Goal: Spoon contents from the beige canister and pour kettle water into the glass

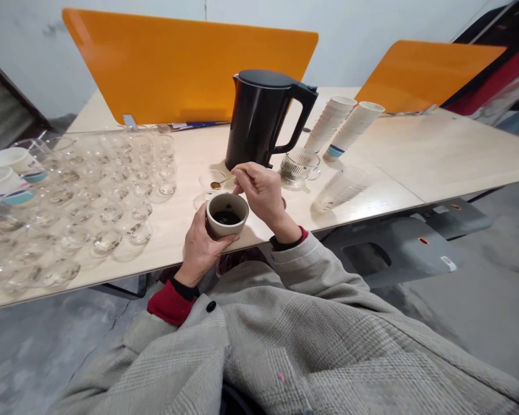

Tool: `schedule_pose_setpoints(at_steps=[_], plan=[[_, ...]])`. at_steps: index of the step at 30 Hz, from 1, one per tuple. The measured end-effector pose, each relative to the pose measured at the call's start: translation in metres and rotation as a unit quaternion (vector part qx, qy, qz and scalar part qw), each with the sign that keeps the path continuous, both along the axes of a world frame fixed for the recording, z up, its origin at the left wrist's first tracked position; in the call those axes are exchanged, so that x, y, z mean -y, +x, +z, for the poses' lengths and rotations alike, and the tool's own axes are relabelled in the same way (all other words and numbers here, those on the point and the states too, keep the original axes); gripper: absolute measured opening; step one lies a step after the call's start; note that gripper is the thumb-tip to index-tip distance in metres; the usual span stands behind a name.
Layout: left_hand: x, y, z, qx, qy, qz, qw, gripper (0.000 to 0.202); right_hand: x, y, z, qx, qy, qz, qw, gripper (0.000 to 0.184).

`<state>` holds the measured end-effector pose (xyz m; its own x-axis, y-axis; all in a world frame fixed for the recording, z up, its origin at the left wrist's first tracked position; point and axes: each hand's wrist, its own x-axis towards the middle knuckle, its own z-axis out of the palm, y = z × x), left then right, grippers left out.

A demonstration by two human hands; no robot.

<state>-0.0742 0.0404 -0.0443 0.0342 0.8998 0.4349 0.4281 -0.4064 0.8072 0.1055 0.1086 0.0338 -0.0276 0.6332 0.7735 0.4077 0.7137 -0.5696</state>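
My left hand [201,245] is wrapped around a small beige cup [227,216] with dark loose leaves at its bottom, held over the table's near edge. My right hand [262,193] pinches a small golden spoon [219,184], its bowl pointing left just above and behind the cup. A small clear glass dish [211,180] lies on the table right under the spoon. Behind my hands stands a black electric kettle [262,118], lid shut, handle to the right.
Many small clear glass cups [106,190] cover the table's left side. A glass cup with a metal strainer [298,166] and a tipped clear plastic cup [339,189] lie right of my hands. Two stacks of paper cups [343,127] lean behind. Orange dividers [177,63] stand at the back.
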Motion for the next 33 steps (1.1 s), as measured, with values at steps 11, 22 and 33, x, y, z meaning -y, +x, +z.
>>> schedule_pose_setpoints(at_steps=[11,22,33], plan=[[-0.003,-0.002,-0.006,-0.007,0.008,0.010,1.000,0.100,0.018,0.086,0.015,-0.099,0.102,-0.243,0.960,0.032],[-0.002,-0.001,-0.004,-0.018,0.014,0.015,1.000,0.099,-0.062,0.141,-0.027,0.139,-0.113,-0.429,0.885,0.038],[-0.003,0.000,-0.006,-0.009,0.019,0.006,1.000,0.099,0.005,0.120,-0.039,0.120,-0.144,-0.396,0.899,0.050]])
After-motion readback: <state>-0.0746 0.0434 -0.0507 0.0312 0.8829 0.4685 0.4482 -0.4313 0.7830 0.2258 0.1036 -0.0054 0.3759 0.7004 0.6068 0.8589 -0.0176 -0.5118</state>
